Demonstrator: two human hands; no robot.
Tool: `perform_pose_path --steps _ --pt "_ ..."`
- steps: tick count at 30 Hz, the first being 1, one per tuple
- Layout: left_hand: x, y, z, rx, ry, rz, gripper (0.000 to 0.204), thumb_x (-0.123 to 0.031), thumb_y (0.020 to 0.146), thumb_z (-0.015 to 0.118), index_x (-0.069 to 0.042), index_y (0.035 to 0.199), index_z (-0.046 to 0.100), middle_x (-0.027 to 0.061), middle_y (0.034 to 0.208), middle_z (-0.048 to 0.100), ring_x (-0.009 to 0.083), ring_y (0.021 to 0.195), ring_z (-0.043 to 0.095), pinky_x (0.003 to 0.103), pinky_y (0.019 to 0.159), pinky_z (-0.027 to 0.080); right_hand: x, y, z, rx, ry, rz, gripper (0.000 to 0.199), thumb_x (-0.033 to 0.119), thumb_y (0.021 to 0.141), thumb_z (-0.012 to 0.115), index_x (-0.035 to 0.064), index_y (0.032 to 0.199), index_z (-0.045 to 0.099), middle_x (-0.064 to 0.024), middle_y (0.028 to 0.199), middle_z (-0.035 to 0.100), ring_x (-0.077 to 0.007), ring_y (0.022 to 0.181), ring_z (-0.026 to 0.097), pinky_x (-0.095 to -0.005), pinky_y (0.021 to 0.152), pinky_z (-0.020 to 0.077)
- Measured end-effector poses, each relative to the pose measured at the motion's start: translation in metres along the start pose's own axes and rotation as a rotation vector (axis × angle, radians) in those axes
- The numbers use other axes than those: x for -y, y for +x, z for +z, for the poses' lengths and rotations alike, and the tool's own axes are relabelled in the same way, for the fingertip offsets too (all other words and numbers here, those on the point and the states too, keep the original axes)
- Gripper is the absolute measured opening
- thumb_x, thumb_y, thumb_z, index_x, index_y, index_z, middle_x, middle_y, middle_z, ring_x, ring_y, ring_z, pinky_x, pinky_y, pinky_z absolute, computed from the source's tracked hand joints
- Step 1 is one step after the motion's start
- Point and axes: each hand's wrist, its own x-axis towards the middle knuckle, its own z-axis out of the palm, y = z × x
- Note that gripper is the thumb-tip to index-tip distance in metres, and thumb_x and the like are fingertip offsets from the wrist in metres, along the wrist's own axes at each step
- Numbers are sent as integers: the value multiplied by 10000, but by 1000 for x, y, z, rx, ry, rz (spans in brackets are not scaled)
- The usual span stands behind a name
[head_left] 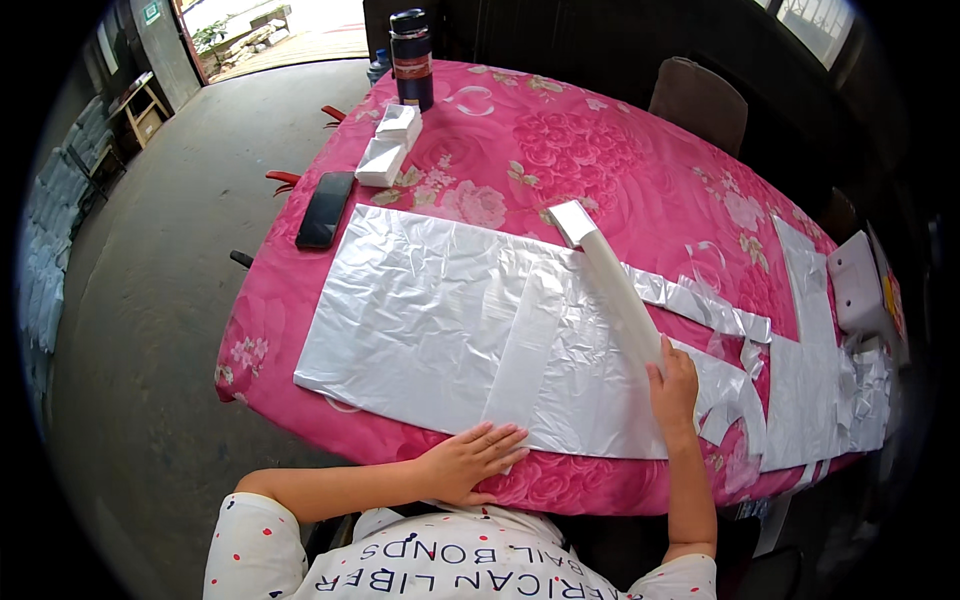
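- Table (590,150) under a pink floral cloth; all the work lies on it.
- Sheet (400,310), silver and creased, spread along the table's near side, perhaps several layers deep. A paler band crosses it near the middle.
- Other sheets (805,390), also silver, at the table's right end, with loose cut-looking pieces (715,302) between them and the first.
- Strip (622,295), pale and long, slanting across the sheet's right part, its near end at the right hand. Whether it is a separate piece or a folded edge, I cannot tell.
- Left hand (474,461), palm down on the sheet's near edge, fingers lightly together, with nothing seen in its grasp.
- Right hand (675,388), thumb and fingers apart at the strip's near end; whether they pinch it, I cannot tell.
- The step in hand looks like laying or smoothing the strip along the sheet, the left hand steadying the near edge.
- The next move likely calls for a sure hold on the strip and light, even pressure, so the thin sheet neither slides nor wrinkles further.
- White boxes (382,158), flask (412,62) and phone (325,210) stand or lie beyond the sheet's far left corner.
- Block (572,221), small and white, at the strip's far end.
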Motion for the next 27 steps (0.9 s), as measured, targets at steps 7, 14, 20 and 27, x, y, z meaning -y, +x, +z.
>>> perform_pose_path --steps 7,14,20,27 --pt "-24 -3 19 -32 7 -64 747 -523 842 433 -58 1401 260 156 1470 194 270 1374 154 434 1103 131 69 -41 -15 333 268 -357 489 88 688 671 84 1166 567 -103 1014 584 -287 921 540 -408 853 390" --pt "-29 -4 27 -85 168 -66 703 -507 836 462 -71 1372 328 178 1442 256 313 1350 214 464 1091 150 81 17 30 142 192 -423 478 90 697 672 129 1163 573 -74 1035 576 -267 966 529 -457 924 358" --pt "-13 -6 11 -142 -20 98 562 -322 836 541 -8 1286 417 189 1381 344 309 1296 320 409 1058 277 75 91 69 -20 234 -416 463 12 712 627 44 1168 553 -92 1086 576 -285 1019 509 -392 920 381" --pt "-10 -28 17 -296 33 111 327 -129 747 611 4 1044 584 131 1145 529 270 1077 512 354 911 458 102 17 46 357 459 -651 497 -65 645 565 -18 1139 542 -135 1204 524 -318 1115 492 -386 961 403"
